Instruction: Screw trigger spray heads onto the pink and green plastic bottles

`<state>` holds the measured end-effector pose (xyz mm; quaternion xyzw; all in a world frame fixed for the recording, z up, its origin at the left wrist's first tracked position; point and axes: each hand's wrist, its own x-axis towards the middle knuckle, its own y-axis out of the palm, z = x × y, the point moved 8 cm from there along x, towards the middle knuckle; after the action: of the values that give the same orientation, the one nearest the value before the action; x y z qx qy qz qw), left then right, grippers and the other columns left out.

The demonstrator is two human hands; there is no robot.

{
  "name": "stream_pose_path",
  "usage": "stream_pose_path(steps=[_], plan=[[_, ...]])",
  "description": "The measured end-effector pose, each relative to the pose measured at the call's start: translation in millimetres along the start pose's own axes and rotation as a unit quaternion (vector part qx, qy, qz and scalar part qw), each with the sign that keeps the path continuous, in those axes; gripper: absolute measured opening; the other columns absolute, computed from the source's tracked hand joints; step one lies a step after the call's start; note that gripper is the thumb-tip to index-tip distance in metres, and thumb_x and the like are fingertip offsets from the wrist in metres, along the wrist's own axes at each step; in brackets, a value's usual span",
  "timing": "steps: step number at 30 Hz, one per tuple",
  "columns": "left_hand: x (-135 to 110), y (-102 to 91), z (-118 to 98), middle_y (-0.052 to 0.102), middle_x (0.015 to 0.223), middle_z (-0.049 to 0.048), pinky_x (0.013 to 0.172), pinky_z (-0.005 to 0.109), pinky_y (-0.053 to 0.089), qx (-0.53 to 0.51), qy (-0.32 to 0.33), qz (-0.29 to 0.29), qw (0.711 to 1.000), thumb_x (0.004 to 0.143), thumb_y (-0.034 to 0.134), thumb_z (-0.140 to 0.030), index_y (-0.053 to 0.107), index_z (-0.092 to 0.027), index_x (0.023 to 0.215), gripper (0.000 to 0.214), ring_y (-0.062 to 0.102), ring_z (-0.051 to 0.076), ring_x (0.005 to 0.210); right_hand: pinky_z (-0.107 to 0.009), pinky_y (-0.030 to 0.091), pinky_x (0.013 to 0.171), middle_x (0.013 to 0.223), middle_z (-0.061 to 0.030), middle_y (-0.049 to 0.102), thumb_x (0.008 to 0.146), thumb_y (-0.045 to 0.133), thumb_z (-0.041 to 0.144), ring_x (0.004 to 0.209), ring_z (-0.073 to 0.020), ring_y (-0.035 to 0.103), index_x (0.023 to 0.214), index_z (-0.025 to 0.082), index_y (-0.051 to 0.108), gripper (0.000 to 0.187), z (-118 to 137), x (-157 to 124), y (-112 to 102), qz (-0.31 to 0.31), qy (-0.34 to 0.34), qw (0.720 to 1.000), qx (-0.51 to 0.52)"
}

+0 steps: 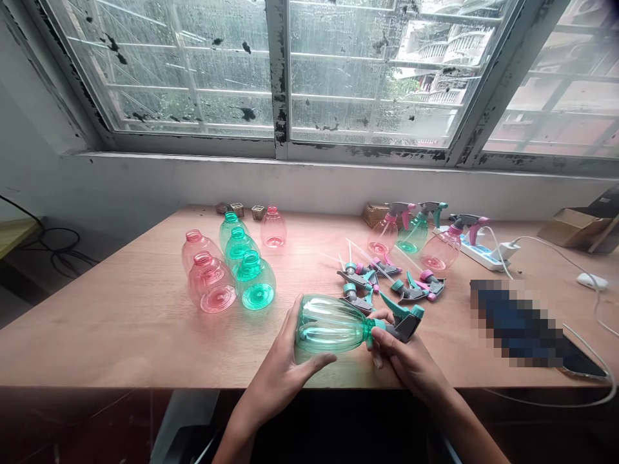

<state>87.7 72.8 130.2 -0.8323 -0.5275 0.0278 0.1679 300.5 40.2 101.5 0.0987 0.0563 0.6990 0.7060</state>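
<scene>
Held sideways above the table's front edge is a green spray bottle (329, 324), its base to the left. My left hand (285, 364) is wrapped round the base end, thumb along the underside. At the neck, the fingers of my right hand (401, 351) grip the collar of a grey and green trigger sprayer (406, 322), which sits on the bottle's mouth. Just behind lies a pile of loose trigger sprayers (358, 283), grey with green or pink parts and thin tubes. Left of my hands stand several open bottles without sprayers, pink (211, 283) and green (255, 281).
Three bottles fitted with sprayers, two pink (440, 248) and one green (413, 233), stand at the back right. Beside them are a power strip (483, 252) and white cables. A phone (583, 354) lies at right. Cardboard boxes (563, 227) stand near the wall.
</scene>
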Motion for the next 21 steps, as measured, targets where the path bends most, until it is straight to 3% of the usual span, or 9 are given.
stream_pose_path(steps=[21], plan=[[0.0,-0.2,1.4,0.030,0.171,0.0093,0.131,0.046,0.020,0.003,-0.005,0.000,1.000,0.088,0.076,-0.049,0.017,-0.024,0.165,0.100,0.026,0.030,0.158,-0.029,0.036,0.063,0.062,0.0047,0.066,0.094,0.073,0.045,0.053,-0.0128,0.054,0.107,0.021,0.059,0.030,0.6,0.2,0.2,0.002,-0.001,1.000,0.003]])
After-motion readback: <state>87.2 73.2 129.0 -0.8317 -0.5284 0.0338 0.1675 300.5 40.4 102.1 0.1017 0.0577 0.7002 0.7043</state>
